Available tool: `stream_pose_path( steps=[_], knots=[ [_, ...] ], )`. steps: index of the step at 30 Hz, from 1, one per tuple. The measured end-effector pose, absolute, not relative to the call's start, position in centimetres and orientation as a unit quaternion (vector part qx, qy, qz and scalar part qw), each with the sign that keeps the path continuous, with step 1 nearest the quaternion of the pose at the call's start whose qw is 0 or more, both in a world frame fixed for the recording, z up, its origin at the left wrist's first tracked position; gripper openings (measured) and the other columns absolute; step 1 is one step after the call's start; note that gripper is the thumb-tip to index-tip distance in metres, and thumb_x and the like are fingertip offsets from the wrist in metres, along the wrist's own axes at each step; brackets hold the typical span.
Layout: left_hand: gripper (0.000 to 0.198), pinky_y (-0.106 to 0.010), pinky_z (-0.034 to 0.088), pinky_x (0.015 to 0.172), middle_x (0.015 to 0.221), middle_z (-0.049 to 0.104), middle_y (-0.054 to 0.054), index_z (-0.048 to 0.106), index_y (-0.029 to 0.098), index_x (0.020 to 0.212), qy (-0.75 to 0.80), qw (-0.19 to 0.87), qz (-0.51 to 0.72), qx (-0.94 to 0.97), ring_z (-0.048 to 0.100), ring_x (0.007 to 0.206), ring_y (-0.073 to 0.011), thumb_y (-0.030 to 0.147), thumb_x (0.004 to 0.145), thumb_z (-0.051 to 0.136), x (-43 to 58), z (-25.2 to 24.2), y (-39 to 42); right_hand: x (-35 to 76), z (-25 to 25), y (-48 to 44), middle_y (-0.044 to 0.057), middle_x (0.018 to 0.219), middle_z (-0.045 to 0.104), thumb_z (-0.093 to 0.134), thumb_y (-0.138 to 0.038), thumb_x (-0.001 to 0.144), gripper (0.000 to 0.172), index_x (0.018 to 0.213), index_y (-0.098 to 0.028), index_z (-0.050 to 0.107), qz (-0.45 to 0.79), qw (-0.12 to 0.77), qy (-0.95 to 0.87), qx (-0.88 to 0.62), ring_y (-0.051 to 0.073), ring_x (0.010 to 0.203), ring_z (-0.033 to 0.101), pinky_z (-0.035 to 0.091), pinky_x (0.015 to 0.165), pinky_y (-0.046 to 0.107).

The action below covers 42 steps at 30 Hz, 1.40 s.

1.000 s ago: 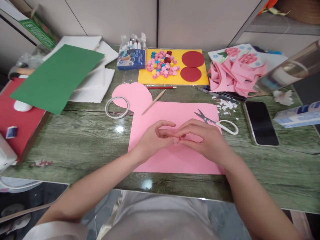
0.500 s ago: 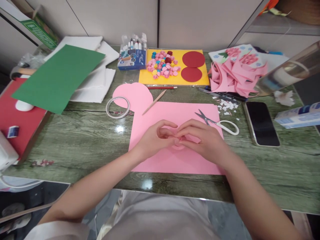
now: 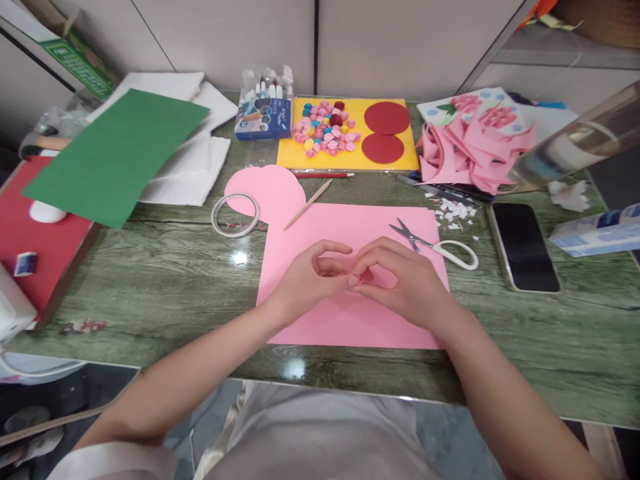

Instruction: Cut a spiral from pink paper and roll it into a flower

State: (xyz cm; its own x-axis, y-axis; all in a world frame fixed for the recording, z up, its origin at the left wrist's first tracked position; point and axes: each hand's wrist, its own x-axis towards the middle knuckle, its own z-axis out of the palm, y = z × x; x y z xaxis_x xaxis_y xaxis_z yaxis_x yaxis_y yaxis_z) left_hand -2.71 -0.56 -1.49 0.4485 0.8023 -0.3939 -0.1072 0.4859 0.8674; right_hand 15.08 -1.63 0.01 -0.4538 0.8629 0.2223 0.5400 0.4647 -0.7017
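Note:
Over a pink paper sheet [image 3: 310, 327], my left hand [image 3: 316, 273] and my right hand [image 3: 407, 277] meet at the fingertips. Between them they pinch a small pink paper piece [image 3: 367, 275], mostly hidden by the fingers. Just beyond my right hand lie scissors [image 3: 455, 253] with white handles, their blades partly spread on the sheet. A pointed wooden stick [image 3: 309, 205] rests across the sheet's far left corner. Pink paper circles [image 3: 280, 189] overlap there, with a roll of tape [image 3: 215, 219] partly on them.
At the back, a yellow pad [image 3: 287, 157] bears rolled paper flowers [image 3: 327, 130] and two dark red circles [image 3: 386, 119]. A marker box [image 3: 264, 119] stands beside it. Pink scraps [image 3: 475, 150] and a phone [image 3: 525, 247] lie right; green paper [image 3: 120, 153] lies left.
My right hand's fingers have curled in, and the pink piece, whose curled strip showed below the fingers, now sits higher between the fingertips. My left hand has barely moved.

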Motion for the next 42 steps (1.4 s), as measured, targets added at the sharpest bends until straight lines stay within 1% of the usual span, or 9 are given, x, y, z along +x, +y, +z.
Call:
stream_pose_path(
  steps=[4,8,10,16,19,28,33,37,42],
  knots=[
    [0.041,-0.030,0.046,0.076,0.075,0.068,-0.001,0.051,0.018,0.101,0.430,0.743,0.288,0.424,0.064,0.075,-0.0139,0.019,0.065,0.071,-2.9,-1.5,-0.3,15.6,0.5,-1.4,0.001,0.089,0.064,0.063,-0.018,0.078,0.008,0.084,-0.022,0.064,0.316,0.277,-0.803,-0.423,0.013,0.082,0.060,0.048,0.075,0.026],
    [0.043,-0.028,0.046,0.075,0.074,0.066,0.000,0.051,0.018,0.101,0.413,0.755,0.257,0.440,0.063,0.072,-0.0118,0.016,0.063,0.071,-3.1,-1.6,-0.1,16.0,0.5,-1.4,0.003,0.099,0.064,0.058,-0.019,0.083,0.016,0.095,-0.024,0.065,0.351,0.258,-0.812,-0.389,0.014,0.090,0.061,0.050,0.077,0.026],
    [0.043,-0.028,0.046,0.075,0.074,0.066,0.000,0.051,0.018,0.101,0.407,0.750,0.252,0.456,0.063,0.072,-0.0117,0.016,0.063,0.071,-3.1,-1.6,-0.1,16.0,0.4,-1.3,0.004,0.101,0.063,0.056,-0.018,0.084,0.017,0.097,-0.024,0.065,0.362,0.246,-0.817,-0.374,0.014,0.092,0.060,0.050,0.078,0.027],
    [0.041,-0.029,0.047,0.073,0.075,0.065,-0.001,0.051,0.017,0.101,0.439,0.727,0.278,0.449,0.063,0.073,-0.0128,0.019,0.065,0.070,-2.8,-1.3,-0.1,15.5,0.2,-1.3,0.004,0.095,0.063,0.059,-0.016,0.081,0.009,0.086,-0.021,0.065,0.313,0.266,-0.815,-0.409,0.014,0.088,0.060,0.048,0.077,0.026],
    [0.040,-0.031,0.047,0.077,0.077,0.066,-0.001,0.051,0.017,0.100,0.438,0.732,0.300,0.426,0.064,0.076,-0.0137,0.021,0.065,0.071,-2.6,-1.2,-0.3,15.2,0.1,-1.4,0.003,0.090,0.062,0.062,-0.019,0.079,0.006,0.084,-0.021,0.062,0.290,0.283,-0.807,-0.431,0.014,0.084,0.059,0.048,0.075,0.027],
    [0.038,-0.027,0.048,0.077,0.077,0.066,-0.001,0.052,0.017,0.096,0.433,0.741,0.321,0.401,0.063,0.078,-0.0119,0.019,0.064,0.073,-2.5,-1.5,-0.6,14.7,-0.3,-1.7,0.001,0.082,0.060,0.062,-0.020,0.079,0.009,0.076,-0.021,0.053,0.255,0.288,-0.807,-0.448,0.015,0.079,0.057,0.045,0.069,0.027],
    [0.044,-0.028,0.049,0.070,0.076,0.066,-0.001,0.051,0.018,0.101,0.441,0.738,0.298,0.414,0.064,0.073,-0.0135,0.022,0.063,0.073,-2.8,-1.5,-0.4,15.0,0.3,-1.5,0.001,0.084,0.063,0.063,-0.021,0.079,0.006,0.083,-0.022,0.059,0.307,0.268,-0.797,-0.446,0.015,0.080,0.059,0.047,0.071,0.027],
    [0.045,-0.026,0.047,0.065,0.077,0.066,-0.002,0.052,0.018,0.102,0.445,0.732,0.270,0.439,0.063,0.071,-0.0133,0.024,0.063,0.073,-3.1,-1.5,-0.2,15.7,0.5,-1.4,0.002,0.092,0.066,0.059,-0.025,0.082,0.012,0.093,-0.024,0.064,0.338,0.266,-0.797,-0.425,0.015,0.085,0.061,0.049,0.075,0.028],
    [0.046,-0.026,0.047,0.065,0.077,0.066,-0.002,0.052,0.018,0.104,0.411,0.750,0.237,0.461,0.062,0.069,-0.0128,0.024,0.063,0.073,-3.3,-1.6,0.1,16.1,0.4,-1.4,0.004,0.100,0.064,0.057,-0.024,0.083,0.017,0.097,-0.025,0.066,0.363,0.257,-0.801,-0.401,0.015,0.088,0.062,0.051,0.074,0.026]
  ],
)
